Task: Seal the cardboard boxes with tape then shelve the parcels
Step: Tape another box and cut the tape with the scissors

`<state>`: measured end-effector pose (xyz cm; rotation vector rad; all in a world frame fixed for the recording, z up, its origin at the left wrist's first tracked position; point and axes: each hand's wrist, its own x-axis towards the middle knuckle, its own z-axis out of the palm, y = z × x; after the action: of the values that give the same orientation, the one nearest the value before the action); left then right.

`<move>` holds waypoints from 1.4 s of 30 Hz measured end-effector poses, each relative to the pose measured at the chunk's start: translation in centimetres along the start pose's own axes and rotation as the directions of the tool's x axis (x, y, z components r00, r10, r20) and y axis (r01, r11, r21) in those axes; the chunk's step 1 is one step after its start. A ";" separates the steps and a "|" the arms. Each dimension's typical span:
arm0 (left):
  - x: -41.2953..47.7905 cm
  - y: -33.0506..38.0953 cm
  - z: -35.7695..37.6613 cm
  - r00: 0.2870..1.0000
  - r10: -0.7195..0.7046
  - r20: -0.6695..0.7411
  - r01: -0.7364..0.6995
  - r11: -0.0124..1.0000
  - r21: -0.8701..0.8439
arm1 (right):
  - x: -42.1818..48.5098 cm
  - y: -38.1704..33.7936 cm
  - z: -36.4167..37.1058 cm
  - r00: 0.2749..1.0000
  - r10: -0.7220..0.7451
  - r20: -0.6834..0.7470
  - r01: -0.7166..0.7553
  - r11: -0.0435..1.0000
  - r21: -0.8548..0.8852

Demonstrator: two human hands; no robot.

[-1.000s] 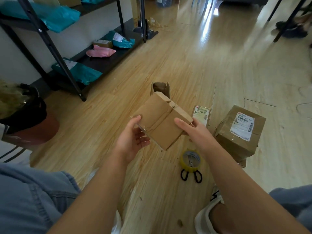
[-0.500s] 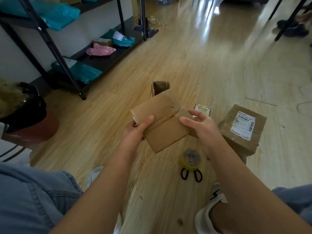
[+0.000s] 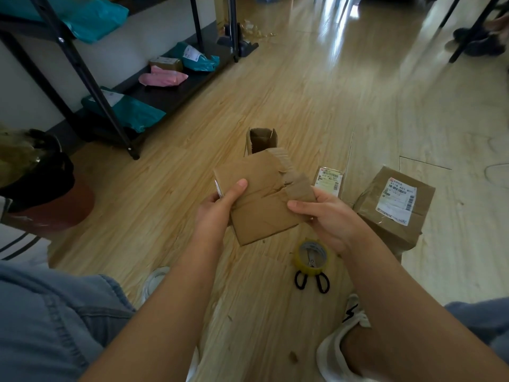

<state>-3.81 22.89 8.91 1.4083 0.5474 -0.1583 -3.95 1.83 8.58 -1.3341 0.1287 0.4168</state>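
Ahead, small open-topped box [image 3: 261,140] stood on floor [image 3: 303,106], inside not visible; rack shelf [image 3: 179,97] held teal mailer [image 3: 126,110] and pink mailer [image 3: 162,78]; left hand [image 3: 217,208] gripped flat cardboard box [image 3: 261,213] by left edge, thumb on top face; right hand [image 3: 327,213] pinched its torn right end; box held above floor between hands, broad face up, long axis unclear

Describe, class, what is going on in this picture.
A person holds a small cardboard box in both hands: the left hand grips its left edge, the right hand its right end. The tape roll lies untouched on the floor below, resting on the scissors. A larger labelled box sits on the floor to the right.
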 end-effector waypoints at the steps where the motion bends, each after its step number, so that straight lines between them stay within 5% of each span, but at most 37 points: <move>1: -0.1 0.1 0.0 1.000 -0.008 0.006 0.009 1.000 -0.009 | 0.0 0.1 -0.1 1.000 -0.004 0.009 0.004 1.000 0.008; 10: -0.2 0.2 -0.2 0.996 -0.011 0.093 0.015 0.999 -0.037 | 0.0 0.3 -0.9 0.995 -0.055 0.082 0.055 0.998 -0.006; 17: 0.2 -0.1 -0.6 0.977 0.057 0.204 -0.027 0.989 -0.147 | -0.2 -1.1 -1.2 0.983 -0.124 0.133 0.152 0.962 -0.228; 31: 1.1 -0.5 -1.0 0.960 0.093 0.266 -0.046 0.983 -0.178 | 0.1 -0.7 -0.9 0.992 -0.100 0.072 0.119 0.933 -0.341; 38: 0.8 -0.5 -1.2 0.973 -0.054 0.226 0.075 0.993 -0.086 | 0.0 0.1 -1.1 0.992 0.030 -0.127 -0.052 0.983 -0.177; 42: 0.7 -1.0 -0.8 0.968 -0.100 0.231 0.131 0.983 -0.125 | -0.3 0.7 -1.2 0.979 0.202 -0.002 -0.201 0.976 -0.081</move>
<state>-3.87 23.65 7.65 1.2042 0.4440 -0.3621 -4.32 0.76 7.74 -1.4047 0.2453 0.6032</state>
